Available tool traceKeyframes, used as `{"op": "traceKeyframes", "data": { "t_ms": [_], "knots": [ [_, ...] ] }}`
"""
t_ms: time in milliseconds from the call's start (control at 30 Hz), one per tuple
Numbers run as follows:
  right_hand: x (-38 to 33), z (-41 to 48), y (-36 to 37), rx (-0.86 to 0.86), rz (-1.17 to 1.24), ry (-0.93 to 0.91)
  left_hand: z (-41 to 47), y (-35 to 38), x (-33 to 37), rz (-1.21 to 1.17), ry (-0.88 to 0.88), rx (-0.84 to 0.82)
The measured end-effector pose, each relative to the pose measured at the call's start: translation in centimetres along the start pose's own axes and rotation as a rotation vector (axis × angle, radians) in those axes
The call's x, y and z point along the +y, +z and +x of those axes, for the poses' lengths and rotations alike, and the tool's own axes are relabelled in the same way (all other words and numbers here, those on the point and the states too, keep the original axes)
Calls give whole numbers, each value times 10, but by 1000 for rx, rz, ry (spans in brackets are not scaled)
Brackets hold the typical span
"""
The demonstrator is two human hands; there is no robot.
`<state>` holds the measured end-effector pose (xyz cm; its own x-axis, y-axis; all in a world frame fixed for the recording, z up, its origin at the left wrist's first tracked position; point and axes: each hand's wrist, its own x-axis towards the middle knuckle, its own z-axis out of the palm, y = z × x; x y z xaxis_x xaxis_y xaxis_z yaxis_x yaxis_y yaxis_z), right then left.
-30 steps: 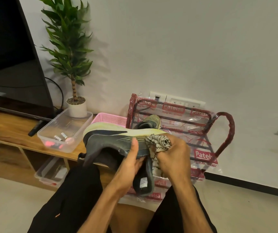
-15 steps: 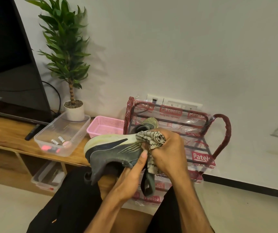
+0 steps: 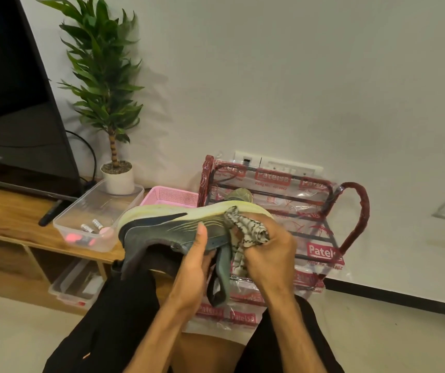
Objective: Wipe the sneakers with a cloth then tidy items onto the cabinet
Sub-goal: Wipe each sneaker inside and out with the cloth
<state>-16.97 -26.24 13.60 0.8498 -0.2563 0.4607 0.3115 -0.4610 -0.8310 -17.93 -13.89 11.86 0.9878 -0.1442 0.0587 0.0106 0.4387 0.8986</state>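
Observation:
A grey sneaker (image 3: 162, 230) with a pale yellow-green sole is held sole-up over my lap. My left hand (image 3: 194, 267) grips its upper, thumb along the side. My right hand (image 3: 267, 254) clutches a bunched white cloth with dark pattern (image 3: 245, 230) against the sneaker's toe end. A second sneaker (image 3: 240, 195) shows only partly behind, on the red wrapped shoe rack (image 3: 356, 211). The wooden cabinet (image 3: 8, 216) stands to the left.
On the cabinet stand a TV (image 3: 14, 103), a potted plant (image 3: 116, 179), a clear plastic box (image 3: 78, 214) holding batteries and a pink basket (image 3: 170, 196). A remote (image 3: 50, 212) lies by the TV. Another clear box (image 3: 76, 284) sits on the lower shelf. Wall sockets are at the right.
The cloth in my right hand has shifted along the sole's toe end, and the sneaker has turned slightly, sole more upward. My left hand keeps its hold.

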Motion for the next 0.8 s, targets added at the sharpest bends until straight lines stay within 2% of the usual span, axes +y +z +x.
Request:
{"op": "traceKeyframes", "data": {
  "t_ms": [100, 233, 300, 367, 467, 533, 700, 800],
  "knots": [
    [-6, -4, 3, -120, 19, -87, 0, -6, 1, -81, -25, 27],
    [8, 9, 3, 147, -171, -148, 1, -8, 3, -120, -81, 73],
    [13, 10, 3, 210, -170, -130, 2, -6, 4, -123, -81, 93],
    [8, 3, 6, 147, -75, -111, 4, -7, 4, -154, -110, 121],
    [2, -10, 10, -1, -73, -229, 6, -11, 6, -249, -178, 160],
    [8, -5, 7, 41, -137, -279, 5, -11, 6, -270, -193, 163],
    [19, 10, 4, 254, -163, -187, 5, -11, 3, -283, -200, 183],
    [7, -1, 11, 193, -101, -173, 5, -11, 3, -269, -208, 194]
  ]
}}
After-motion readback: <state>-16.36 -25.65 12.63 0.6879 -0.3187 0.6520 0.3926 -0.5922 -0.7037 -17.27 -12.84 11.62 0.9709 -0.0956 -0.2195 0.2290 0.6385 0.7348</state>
